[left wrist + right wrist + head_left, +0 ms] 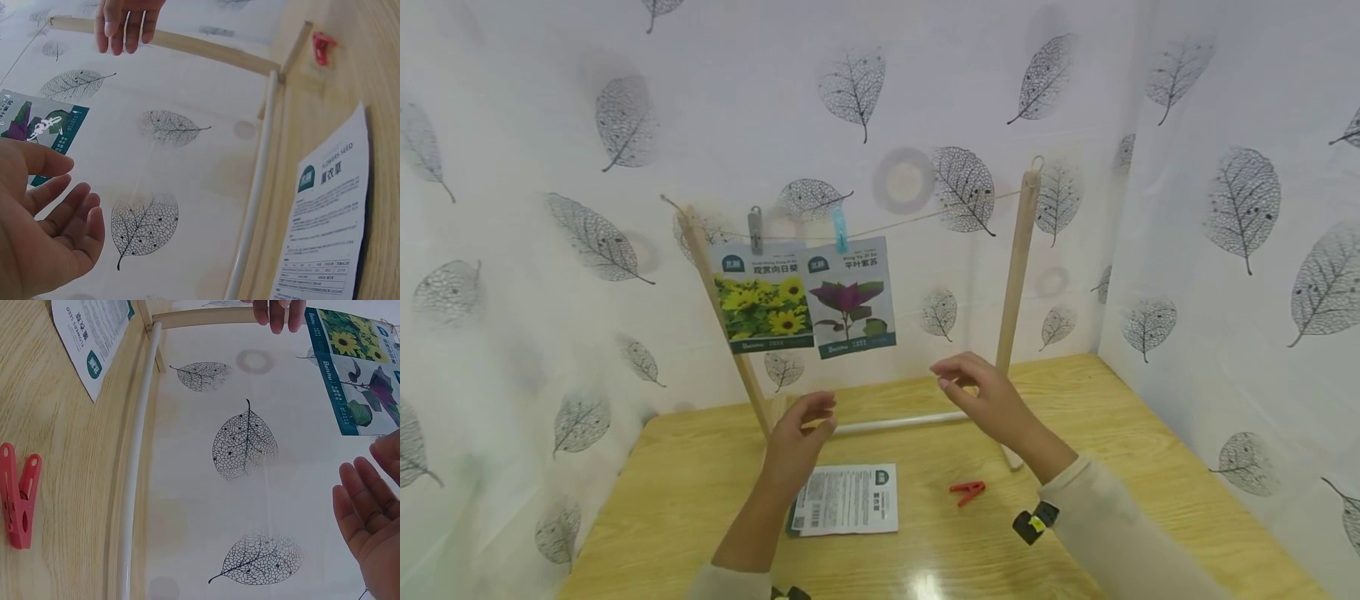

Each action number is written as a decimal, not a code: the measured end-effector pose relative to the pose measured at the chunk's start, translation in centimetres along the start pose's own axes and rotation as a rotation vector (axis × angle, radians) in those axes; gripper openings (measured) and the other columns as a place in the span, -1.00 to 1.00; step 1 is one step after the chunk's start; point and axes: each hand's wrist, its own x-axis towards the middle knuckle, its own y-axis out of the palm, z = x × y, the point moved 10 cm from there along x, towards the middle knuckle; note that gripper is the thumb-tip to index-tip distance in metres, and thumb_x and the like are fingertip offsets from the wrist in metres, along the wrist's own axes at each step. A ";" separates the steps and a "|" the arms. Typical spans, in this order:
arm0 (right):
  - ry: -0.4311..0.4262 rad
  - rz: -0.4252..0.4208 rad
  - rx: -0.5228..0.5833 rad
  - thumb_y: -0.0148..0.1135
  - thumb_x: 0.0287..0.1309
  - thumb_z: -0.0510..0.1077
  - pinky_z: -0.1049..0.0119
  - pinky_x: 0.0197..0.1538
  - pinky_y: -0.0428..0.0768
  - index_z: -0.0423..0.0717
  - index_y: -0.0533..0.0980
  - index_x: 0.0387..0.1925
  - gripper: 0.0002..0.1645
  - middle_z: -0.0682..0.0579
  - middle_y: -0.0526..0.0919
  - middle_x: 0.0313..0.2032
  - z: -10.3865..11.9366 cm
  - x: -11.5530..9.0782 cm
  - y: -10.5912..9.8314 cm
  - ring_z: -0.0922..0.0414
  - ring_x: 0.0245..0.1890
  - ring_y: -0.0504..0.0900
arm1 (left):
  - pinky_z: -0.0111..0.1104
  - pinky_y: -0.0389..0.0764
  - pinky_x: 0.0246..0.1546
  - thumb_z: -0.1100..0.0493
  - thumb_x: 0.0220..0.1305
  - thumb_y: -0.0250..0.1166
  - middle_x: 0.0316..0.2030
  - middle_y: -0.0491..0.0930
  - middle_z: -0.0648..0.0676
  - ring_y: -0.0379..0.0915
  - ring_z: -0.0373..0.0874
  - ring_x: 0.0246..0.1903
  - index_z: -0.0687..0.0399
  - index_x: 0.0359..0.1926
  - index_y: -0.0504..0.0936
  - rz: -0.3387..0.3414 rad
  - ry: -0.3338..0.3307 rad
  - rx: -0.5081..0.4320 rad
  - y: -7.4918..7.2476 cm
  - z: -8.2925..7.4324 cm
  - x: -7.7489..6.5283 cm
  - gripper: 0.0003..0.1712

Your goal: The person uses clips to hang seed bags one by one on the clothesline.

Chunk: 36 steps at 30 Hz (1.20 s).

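Note:
Two seed packets hang from a string on a wooden frame in the head view. The sunflower packet is under a grey clothespin; the purple-leaf packet hangs from a blue clothespin, overlapping its neighbour's edge. My left hand is raised below the packets, fingers loosely bent around nothing. To the right, my right hand hovers before the frame's right post, relaxed and holding nothing. On the table lie white-backed seed packets, printed side up, and a red clothespin.
The wooden frame has a left post, a right post and a white bar low between them. The string slopes up to the right. Leaf-printed sheeting encloses the wooden table behind and at the sides.

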 end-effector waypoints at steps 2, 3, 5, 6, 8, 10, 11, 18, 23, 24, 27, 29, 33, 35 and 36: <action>0.007 0.004 0.010 0.20 0.41 -0.18 0.35 0.05 0.66 -0.09 0.60 0.05 -0.76 0.03 0.67 -0.04 -0.3 -0.2 0.1 0.18 -0.09 0.63 | -0.10 0.52 0.27 0.21 0.38 0.27 0.18 0.59 0.01 0.49 -0.08 0.20 -0.08 0.20 0.56 0.001 -0.009 0.000 0.0 0.2 0.0 -0.61; 0.008 0.005 0.017 0.19 0.41 -0.19 0.34 0.05 0.66 -0.10 0.60 0.05 -0.76 0.02 0.67 -0.03 -0.4 -0.3 0.2 0.17 -0.08 0.63 | -0.11 0.52 0.26 0.21 0.38 0.27 0.18 0.59 0.00 0.49 -0.08 0.20 -0.09 0.20 0.56 0.002 -0.012 0.001 0.1 0.3 0.1 -0.61; 0.006 0.006 0.025 0.19 0.41 -0.20 0.35 0.05 0.66 -0.11 0.60 0.05 -0.76 0.00 0.67 -0.02 -0.5 -0.4 0.3 0.16 -0.08 0.63 | -0.14 0.53 0.25 0.21 0.38 0.27 0.18 0.59 0.02 0.49 -0.08 0.19 -0.09 0.21 0.56 0.003 -0.012 0.001 0.1 0.5 0.1 -0.61; 0.006 0.007 0.031 0.20 0.41 -0.20 0.35 0.05 0.66 -0.11 0.60 0.05 -0.76 0.00 0.67 -0.02 -0.6 -0.5 0.3 0.16 -0.08 0.63 | -0.16 0.53 0.23 0.21 0.38 0.26 0.18 0.59 0.02 0.49 -0.08 0.19 -0.09 0.21 0.56 0.003 -0.011 0.000 0.1 0.6 0.1 -0.61; 0.006 0.010 0.037 0.20 0.41 -0.20 0.35 0.04 0.67 -0.11 0.60 0.06 -0.75 0.00 0.66 -0.02 -0.7 -0.7 0.5 0.16 -0.09 0.63 | -0.22 0.55 0.21 0.22 0.38 0.27 0.18 0.59 0.04 0.49 -0.08 0.19 -0.07 0.21 0.56 0.005 -0.006 -0.007 0.2 0.7 0.0 -0.61; 0.008 0.015 0.036 0.20 0.41 -0.20 0.36 0.05 0.66 -0.11 0.60 0.06 -0.75 0.01 0.67 -0.04 -0.8 -0.9 0.6 0.17 -0.09 0.63 | -0.26 0.55 0.18 0.23 0.38 0.27 0.18 0.59 0.07 0.49 -0.06 0.19 -0.03 0.21 0.56 0.008 0.005 -0.014 0.3 0.7 -0.1 -0.60; 0.012 0.017 0.034 0.19 0.41 -0.20 0.35 0.05 0.66 -0.11 0.60 0.07 -0.74 0.01 0.67 -0.04 -0.9 -1.0 0.7 0.16 -0.09 0.63 | -0.28 0.56 0.18 0.23 0.37 0.27 0.17 0.59 0.08 0.49 -0.05 0.19 -0.02 0.21 0.56 0.011 0.010 -0.016 0.3 0.8 -0.1 -0.60; 0.041 0.025 0.032 0.19 0.42 -0.17 0.27 0.08 0.67 -0.09 0.59 0.08 -0.73 0.02 0.67 -0.03 -1.7 -1.9 1.1 0.13 -0.06 0.64 | -0.30 0.58 0.19 0.23 0.37 0.27 0.19 0.59 0.05 0.49 -0.05 0.20 -0.01 0.24 0.54 0.035 -0.004 -0.028 0.6 1.5 -0.5 -0.57; 0.073 0.032 0.040 0.20 0.41 -0.15 0.29 0.09 0.66 -0.06 0.59 0.08 -0.73 0.04 0.66 -0.02 -2.5 -2.6 1.5 0.13 -0.04 0.65 | -0.13 0.56 0.25 0.20 0.36 0.27 0.18 0.59 0.02 0.51 -0.03 0.20 -0.06 0.25 0.53 0.045 -0.024 -0.017 0.9 1.9 -0.8 -0.55; 0.077 0.035 0.045 0.20 0.41 -0.15 0.28 0.09 0.67 -0.06 0.59 0.09 -0.73 0.04 0.66 -0.02 -2.6 -2.7 1.5 0.12 -0.04 0.65 | -0.13 0.55 0.26 0.19 0.36 0.27 0.18 0.58 0.02 0.50 -0.03 0.21 -0.07 0.26 0.53 0.048 -0.030 -0.012 0.9 2.0 -0.9 -0.55; 0.086 0.043 0.054 0.21 0.40 -0.16 0.27 0.08 0.67 -0.07 0.60 0.08 -0.73 0.02 0.67 -0.02 -2.8 -3.0 1.8 0.10 -0.04 0.66 | -0.11 0.52 0.28 0.16 0.36 0.28 0.19 0.59 0.02 0.49 -0.05 0.22 -0.06 0.27 0.52 0.052 -0.037 0.002 1.1 2.4 -1.0 -0.53; 0.091 0.048 0.056 0.22 0.39 -0.17 0.28 0.07 0.67 -0.07 0.60 0.08 -0.73 0.02 0.67 -0.02 -2.9 -3.2 1.9 0.09 -0.04 0.67 | -0.12 0.51 0.28 0.15 0.36 0.28 0.20 0.58 0.02 0.47 -0.06 0.23 -0.06 0.28 0.51 0.055 -0.040 0.013 1.1 2.6 -1.1 -0.52; 0.095 0.053 0.053 0.23 0.38 -0.20 0.29 0.07 0.67 -0.06 0.61 0.07 -0.73 0.01 0.68 -0.01 -3.2 -3.7 2.1 0.10 -0.04 0.67 | -0.15 0.52 0.26 0.19 0.35 0.28 0.20 0.58 0.03 0.47 -0.06 0.23 -0.04 0.29 0.51 0.061 -0.032 0.019 1.2 2.8 -1.2 -0.51; 0.099 0.059 0.053 0.23 0.37 -0.22 0.29 0.07 0.67 -0.06 0.60 0.07 -0.73 0.02 0.68 -0.01 -3.4 -3.9 2.3 0.13 -0.04 0.67 | -0.18 0.53 0.25 0.20 0.35 0.28 0.19 0.59 0.02 0.47 -0.05 0.23 -0.04 0.28 0.52 0.062 -0.025 0.019 1.2 2.9 -1.3 -0.52; 0.103 0.063 0.054 0.23 0.37 -0.22 0.29 0.07 0.68 -0.06 0.60 0.07 -0.73 0.03 0.68 -0.02 -3.6 -4.0 2.4 0.16 -0.04 0.67 | -0.18 0.53 0.24 0.21 0.35 0.28 0.19 0.59 0.03 0.47 -0.05 0.23 -0.02 0.28 0.52 0.064 -0.024 0.018 1.2 3.0 -1.3 -0.52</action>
